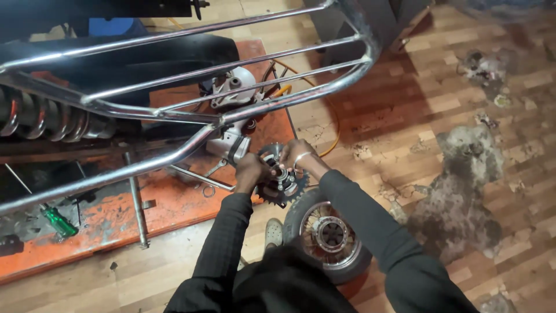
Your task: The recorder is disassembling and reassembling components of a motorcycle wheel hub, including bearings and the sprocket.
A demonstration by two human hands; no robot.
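Observation:
A dark toothed sprocket with a metal hub is held up in front of me, just beside the motorcycle's rear end. My left hand grips its left side. My right hand, with a bracelet on the wrist, holds its top right edge. Both sleeves are dark. Under the sprocket a small spoked wheel with a tyre lies flat on the wooden floor.
A chrome rear rack of the motorcycle crosses the upper view, with a coil spring shock at left. The bike stands on an orange platform with a green-handled screwdriver and a metal rod. Greasy stains mark the floor at right.

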